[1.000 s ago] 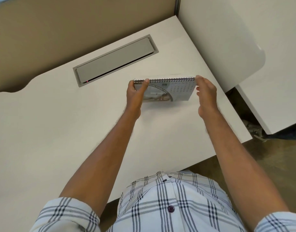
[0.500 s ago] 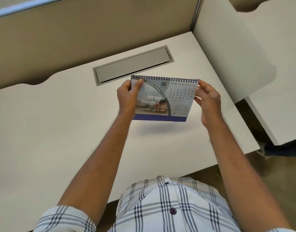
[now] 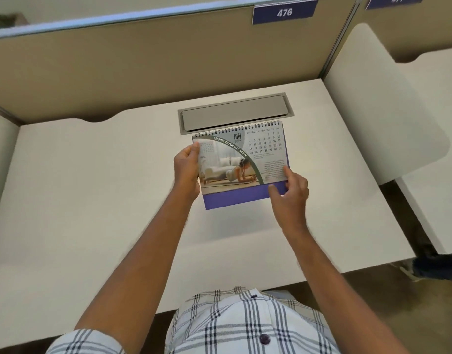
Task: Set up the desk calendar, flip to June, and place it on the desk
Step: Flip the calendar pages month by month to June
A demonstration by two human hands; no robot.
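Right hand (image 3: 290, 192) dropped to calendar (image 3: 241, 164) corner | left hand (image 3: 186, 169) grips edge

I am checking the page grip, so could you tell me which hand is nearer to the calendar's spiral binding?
Left. The left hand grips the desk calendar at its left edge with fingertips just below the spiral binding; the right hand holds the bottom right corner, farthest from it.
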